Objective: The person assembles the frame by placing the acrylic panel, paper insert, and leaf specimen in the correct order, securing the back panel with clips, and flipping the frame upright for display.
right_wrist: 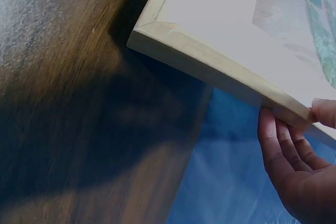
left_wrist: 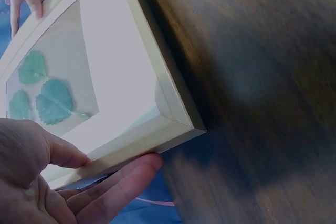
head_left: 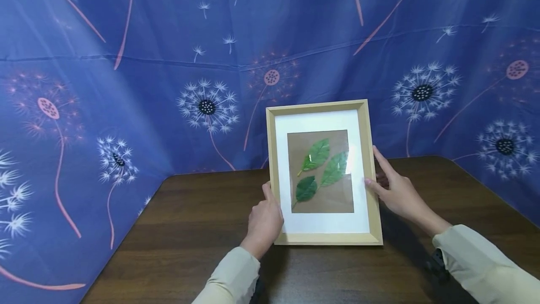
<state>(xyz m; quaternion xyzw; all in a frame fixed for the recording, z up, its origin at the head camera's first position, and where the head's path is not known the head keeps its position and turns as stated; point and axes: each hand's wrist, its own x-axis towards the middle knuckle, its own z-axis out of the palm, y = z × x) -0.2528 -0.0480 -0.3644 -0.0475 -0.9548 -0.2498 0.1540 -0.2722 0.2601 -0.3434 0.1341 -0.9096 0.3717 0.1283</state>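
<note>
A pale wooden picture frame (head_left: 375, 210) with a white mat (head_left: 329, 223) stands nearly upright over the table, leaning slightly. Three green leaves (head_left: 316, 155) show on the brown panel inside it. My left hand (head_left: 265, 222) grips the frame's left side low down; in the left wrist view the thumb lies on the front edge and the fingers reach along the side. My right hand (head_left: 398, 193) holds the right side about halfway up, with thumb in front and fingertips (right_wrist: 268, 121) against the outer edge. The back of the frame is hidden.
The dark brown wooden table (head_left: 190, 229) spreads out under the frame. Behind and beside it hangs a blue cloth (head_left: 160, 88) printed with dandelions. A dark band (head_left: 438, 262) sits at the right sleeve's cuff.
</note>
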